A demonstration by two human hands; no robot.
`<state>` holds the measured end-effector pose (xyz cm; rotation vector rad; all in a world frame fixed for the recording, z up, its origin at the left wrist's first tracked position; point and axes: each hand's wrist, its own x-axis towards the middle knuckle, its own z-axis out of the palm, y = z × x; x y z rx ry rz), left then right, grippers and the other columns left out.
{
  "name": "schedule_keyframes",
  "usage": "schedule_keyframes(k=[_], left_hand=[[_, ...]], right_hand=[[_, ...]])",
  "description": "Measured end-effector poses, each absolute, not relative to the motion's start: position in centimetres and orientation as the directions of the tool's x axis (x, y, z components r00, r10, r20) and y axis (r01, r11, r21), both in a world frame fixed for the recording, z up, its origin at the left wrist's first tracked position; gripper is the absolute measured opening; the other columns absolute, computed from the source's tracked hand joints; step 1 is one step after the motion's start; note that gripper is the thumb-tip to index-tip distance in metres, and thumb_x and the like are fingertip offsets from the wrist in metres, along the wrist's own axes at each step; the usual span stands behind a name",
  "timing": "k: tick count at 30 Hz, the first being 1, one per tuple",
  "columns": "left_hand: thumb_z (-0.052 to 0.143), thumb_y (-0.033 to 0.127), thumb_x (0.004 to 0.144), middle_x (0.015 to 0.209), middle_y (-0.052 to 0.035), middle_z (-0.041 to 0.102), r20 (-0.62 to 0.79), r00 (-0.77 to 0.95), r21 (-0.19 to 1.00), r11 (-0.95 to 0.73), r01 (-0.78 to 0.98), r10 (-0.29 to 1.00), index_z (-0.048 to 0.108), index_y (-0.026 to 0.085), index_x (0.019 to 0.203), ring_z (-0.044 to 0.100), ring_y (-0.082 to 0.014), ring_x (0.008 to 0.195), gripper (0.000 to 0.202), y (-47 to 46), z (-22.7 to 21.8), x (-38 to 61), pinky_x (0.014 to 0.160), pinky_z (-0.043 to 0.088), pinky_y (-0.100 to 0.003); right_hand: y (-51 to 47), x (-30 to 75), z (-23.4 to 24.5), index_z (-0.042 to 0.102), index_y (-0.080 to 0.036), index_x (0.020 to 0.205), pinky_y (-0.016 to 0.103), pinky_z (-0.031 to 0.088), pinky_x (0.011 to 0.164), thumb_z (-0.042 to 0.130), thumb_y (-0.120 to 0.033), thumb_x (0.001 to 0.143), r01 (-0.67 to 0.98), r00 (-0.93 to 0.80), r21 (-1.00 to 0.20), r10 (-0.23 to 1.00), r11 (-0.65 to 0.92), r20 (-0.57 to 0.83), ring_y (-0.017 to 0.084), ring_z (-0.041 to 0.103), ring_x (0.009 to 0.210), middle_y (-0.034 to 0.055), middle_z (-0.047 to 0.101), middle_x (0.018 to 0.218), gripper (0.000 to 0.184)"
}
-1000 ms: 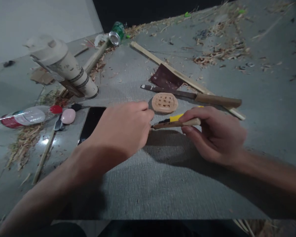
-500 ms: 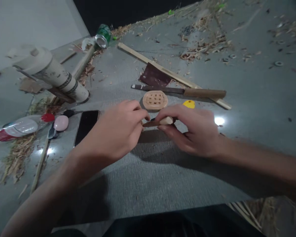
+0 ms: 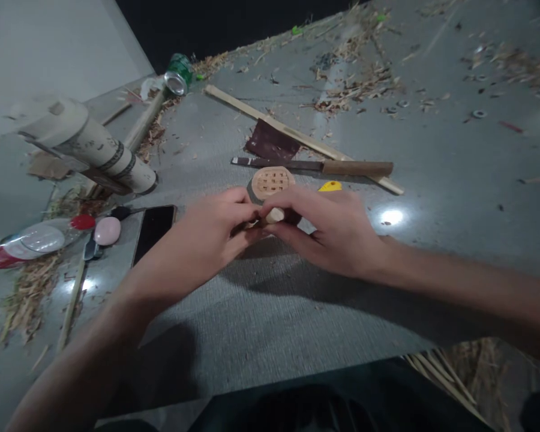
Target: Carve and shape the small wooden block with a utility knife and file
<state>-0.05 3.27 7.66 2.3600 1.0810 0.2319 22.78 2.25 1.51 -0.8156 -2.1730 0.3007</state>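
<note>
My right hand [image 3: 328,231] is closed, its thumb and fingers pinching a short pale wooden piece [image 3: 275,215] with a rounded end towards me. My left hand [image 3: 216,225] is closed too, its fingertips meeting the right ones at this piece. What the left fingers grip is mostly hidden behind them. Just beyond the hands lies an oval wooden piece [image 3: 273,180] with a grid of small square holes. Beside the right knuckles is a yellow object [image 3: 331,186], partly covered by the hand.
Further off lie a long-bladed tool with a wooden handle [image 3: 357,168], a dark red sheet [image 3: 272,141] and a long wooden strip [image 3: 238,105]. At left are a phone [image 3: 154,231], a plastic bottle [image 3: 40,237], a tumbler [image 3: 99,147] and a green can [image 3: 179,75]. Wood shavings [image 3: 360,90] litter the table.
My right hand has moved left against the left fingertips, bringing the pale wooden piece with it. The brown part seen between the hands before is now mostly hidden. The view has shifted slightly.
</note>
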Motion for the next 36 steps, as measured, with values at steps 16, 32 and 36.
schedule_keyframes(k=[16,32,36], left_hand=[[0.055,0.037,0.110,0.111,-0.0065,0.072,-0.103,0.667,0.501,-0.540,0.676,0.738,0.074,0.023,0.095,0.069,-0.0232,0.100,0.028,3.5,7.9,-0.2,0.086,0.052,-0.036],[0.063,0.038,0.109,0.102,-0.0065,0.074,-0.049,0.558,0.400,-0.496,0.771,0.828,0.077,0.021,0.093,0.068,-0.0219,0.086,0.027,4.4,7.7,-1.6,0.076,0.047,-0.035],[0.065,0.040,0.108,0.101,-0.0057,0.074,-0.043,0.505,0.423,-0.442,0.791,0.862,0.076,0.020,0.091,0.068,-0.0212,0.086,0.029,5.1,7.5,-2.4,0.076,0.047,-0.034]], right_hand=[[2.5,22.5,1.5,0.071,-0.022,0.121,0.029,0.047,0.071,0.055,-0.032,0.116,0.436,-0.514,-0.493,0.658,0.753,0.550,0.016,0.072,0.081,0.0015,0.080,0.096,0.020],[10.8,30.9,-0.1,0.077,-0.027,0.114,0.038,0.043,0.066,0.071,-0.043,0.104,0.768,-0.376,-0.302,0.779,0.565,0.502,0.021,0.063,0.077,0.0067,0.076,0.096,0.020],[14.8,34.7,-2.5,0.079,-0.024,0.089,0.038,0.043,0.075,0.077,-0.054,0.098,0.761,-0.512,-0.265,0.799,0.592,0.315,0.022,0.059,0.087,0.0094,0.071,0.091,0.031]])
